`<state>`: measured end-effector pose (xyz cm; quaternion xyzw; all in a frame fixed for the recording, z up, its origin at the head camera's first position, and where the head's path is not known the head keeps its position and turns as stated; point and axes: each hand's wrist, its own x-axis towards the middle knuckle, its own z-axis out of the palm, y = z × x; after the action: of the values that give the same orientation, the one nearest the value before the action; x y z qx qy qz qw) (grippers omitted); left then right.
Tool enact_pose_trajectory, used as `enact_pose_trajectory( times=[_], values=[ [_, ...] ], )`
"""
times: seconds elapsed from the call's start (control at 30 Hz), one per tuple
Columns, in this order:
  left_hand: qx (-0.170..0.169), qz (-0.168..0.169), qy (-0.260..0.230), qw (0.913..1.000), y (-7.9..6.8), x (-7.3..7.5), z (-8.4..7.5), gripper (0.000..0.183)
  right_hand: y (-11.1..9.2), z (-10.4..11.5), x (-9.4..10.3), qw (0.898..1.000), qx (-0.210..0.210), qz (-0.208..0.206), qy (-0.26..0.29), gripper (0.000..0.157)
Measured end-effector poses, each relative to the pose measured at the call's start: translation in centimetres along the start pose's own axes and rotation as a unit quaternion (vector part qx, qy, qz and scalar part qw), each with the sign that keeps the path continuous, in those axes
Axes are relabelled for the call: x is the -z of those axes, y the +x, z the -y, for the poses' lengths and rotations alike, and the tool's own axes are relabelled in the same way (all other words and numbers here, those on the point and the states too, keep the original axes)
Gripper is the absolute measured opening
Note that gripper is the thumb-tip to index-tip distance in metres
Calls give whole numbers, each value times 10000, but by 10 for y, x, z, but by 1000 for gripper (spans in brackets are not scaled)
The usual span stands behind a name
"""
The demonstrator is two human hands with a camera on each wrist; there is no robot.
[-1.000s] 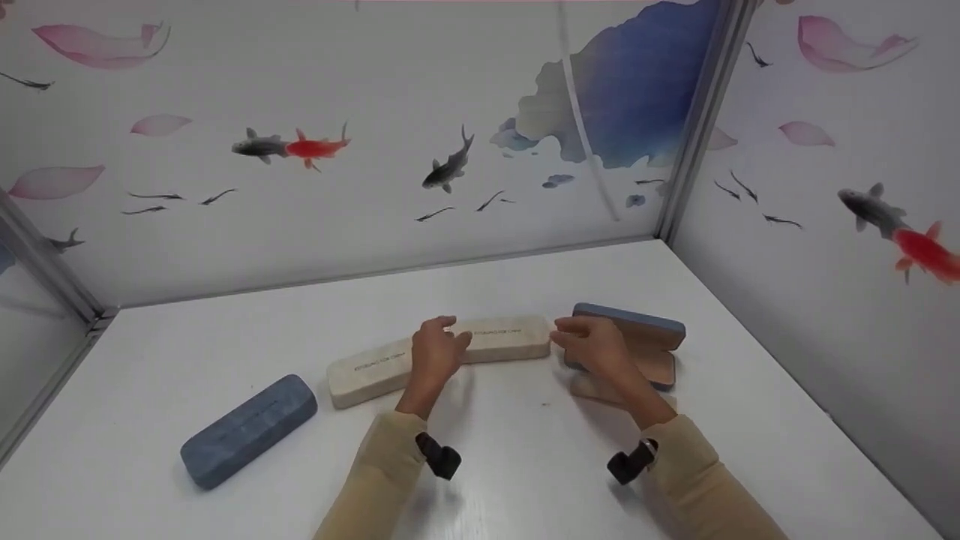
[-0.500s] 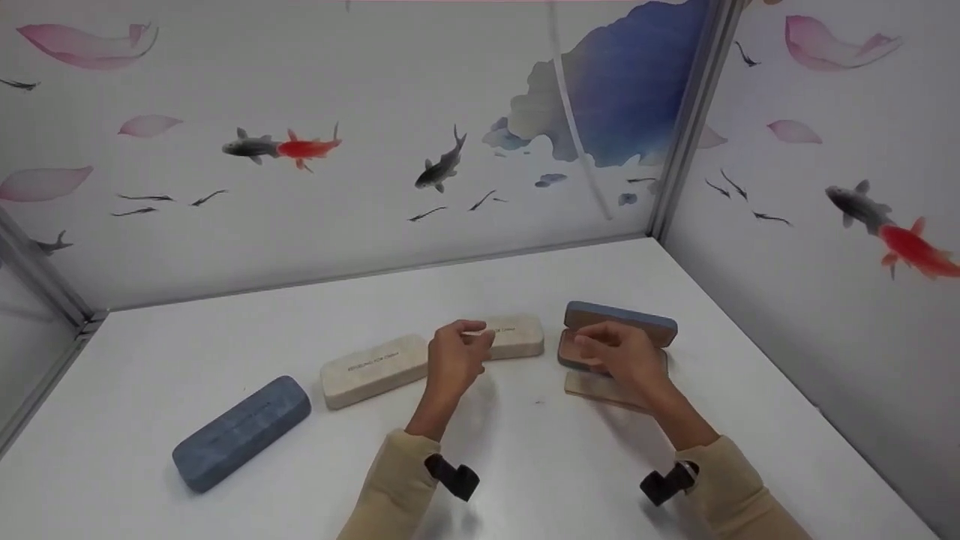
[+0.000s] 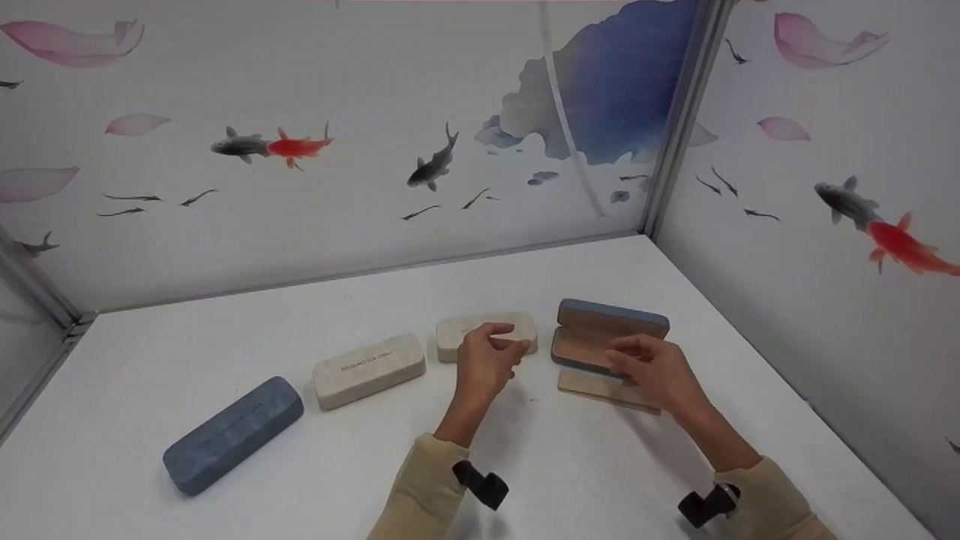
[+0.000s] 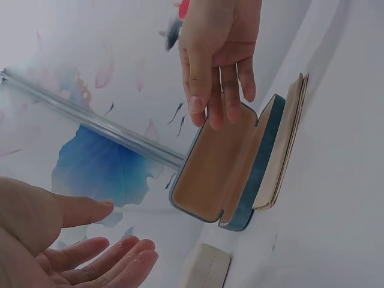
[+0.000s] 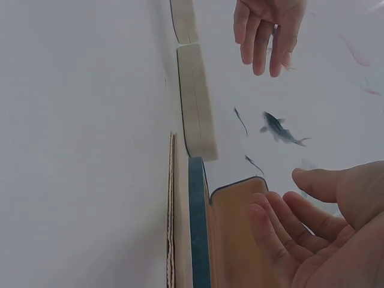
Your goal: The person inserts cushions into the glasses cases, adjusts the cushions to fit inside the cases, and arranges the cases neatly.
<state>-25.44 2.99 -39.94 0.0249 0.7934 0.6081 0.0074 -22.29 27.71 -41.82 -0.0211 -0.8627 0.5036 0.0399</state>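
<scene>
An open blue glasses case (image 3: pixel 613 308) with a tan lining stands at the right of the table. My right hand (image 3: pixel 660 371) hovers over its front edge, fingers loosely bent and holding nothing. Just in front of the case lies a folded beige cloth (image 3: pixel 592 386), partly hidden by that hand. My left hand (image 3: pixel 489 364) is raised before a closed cream glasses case (image 3: pixel 450 341) and covers part of it. In the left wrist view the left hand's fingers (image 4: pixel 108 261) are relaxed with nothing between them. The right wrist view shows the right hand's fingers (image 5: pixel 288 222) likewise loose.
A second closed cream glasses case (image 3: pixel 369 371) lies left of the first, angled. Farther left is a closed blue glasses case (image 3: pixel 234 435). A printed back wall (image 3: pixel 360 225) and a side wall (image 3: pixel 795 300) bound the white table (image 3: pixel 337 472).
Both hands have moved right and a little toward me, the right one drawing back from over the open case. The view has shifted slightly right. The cases and cloth stay in place.
</scene>
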Motion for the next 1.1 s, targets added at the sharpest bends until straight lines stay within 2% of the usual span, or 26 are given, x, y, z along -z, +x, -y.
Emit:
enact_pose_trajectory(
  times=[0.17, 0.33, 0.53, 0.77, 1.0, 1.1],
  values=[
    [125, 97, 21, 9999, 0, -15, 0, 32, -6, -8, 10, 9999, -150, -49, -31, 36],
    [427, 221, 26, 9988, 4, -32, 5, 31, -10, -16, 19, 9996, -261, -38, -136, 37],
    [515, 394, 44, 9979, 7, -49, 15, 38, -10, -23, 28, 9980, -495, 199, -328, 43],
    [667, 430, -20, 9968, 10, -62, 21, 36, -9, -33, 36, 9934, -912, 491, -501, 49],
    [675, 337, 157, 9970, 12, -74, 29, 31, -2, -38, 46, 9802, -1449, 873, -1030, 54],
    [506, 218, 572, 9968, 13, -78, 31, 27, 4, -39, 50, 9701, -1671, 1144, -1340, 61]
  ],
)
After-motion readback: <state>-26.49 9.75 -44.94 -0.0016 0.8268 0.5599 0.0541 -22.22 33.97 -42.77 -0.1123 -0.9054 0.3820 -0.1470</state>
